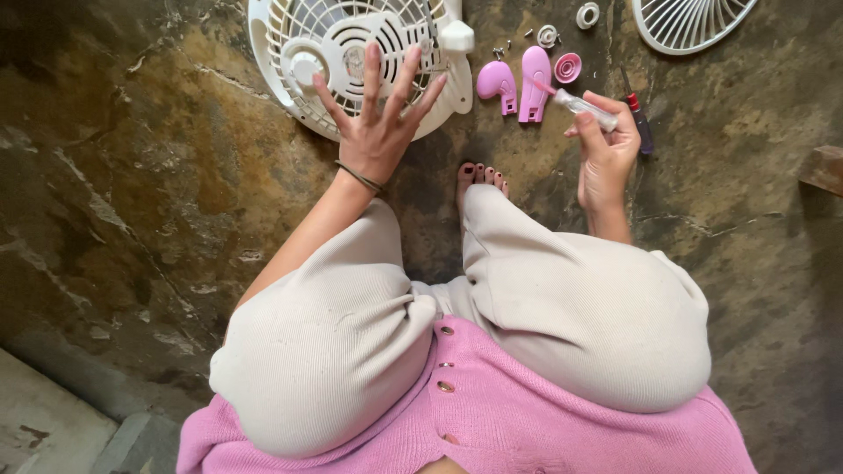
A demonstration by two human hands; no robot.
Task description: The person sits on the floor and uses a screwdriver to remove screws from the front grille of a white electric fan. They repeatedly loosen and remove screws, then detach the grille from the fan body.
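Note:
My left hand (378,114) is spread open, fingers apart, reaching over the lower edge of a white fan housing with its rear grille (342,44) lying flat on the stone floor. My right hand (606,145) is closed around a small clear tube with a pink tip (575,103), held just below two pink plastic fan parts (518,83) and a round pink cap (567,68). I am squatting, my knees in beige trousers (527,298) below the hands.
A second white fan grille (689,22) lies at the top right. A red-handled screwdriver (638,118) rests beside my right hand. Small screws and a white ring (587,15) sit near the top. A wooden edge (825,167) shows at right.

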